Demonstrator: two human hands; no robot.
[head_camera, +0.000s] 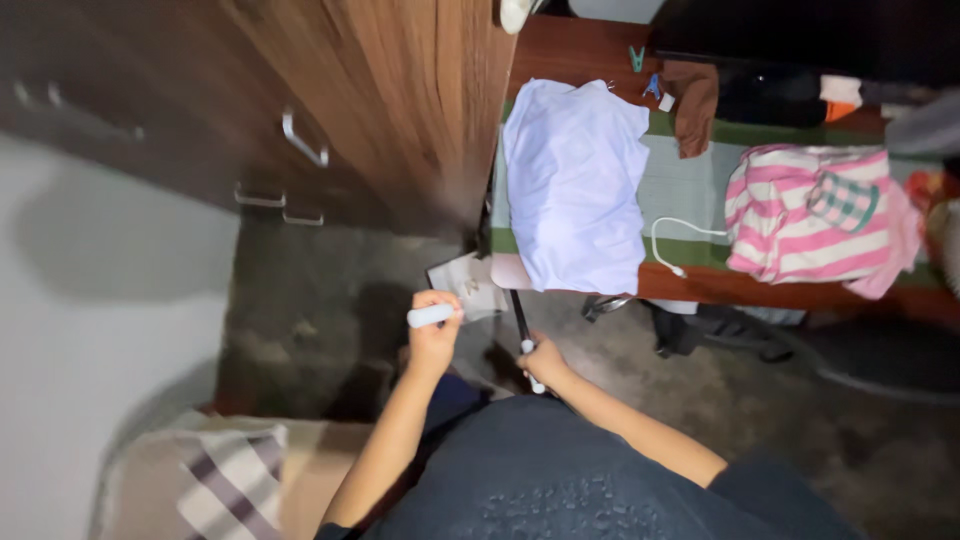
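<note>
My left hand (432, 335) is closed around a short white cylinder-shaped handle (428, 316), held up in front of me. My right hand (545, 362) grips the white-tipped end of a thin dark rod (520, 318) that runs up toward the edge of the table. Both hands are low in the view, just below a white garment (575, 185) spread on the table (590, 50). A pale sheet of paper (465, 282) lies just beyond my left hand, below the table's corner.
A wooden cabinet (380, 100) with metal handles stands at left. The table also holds a pink striped garment (815, 215), a brown cloth (695, 100), a white cable (672, 235) and clothes pegs (640, 62). A checked cloth (225, 480) lies at bottom left.
</note>
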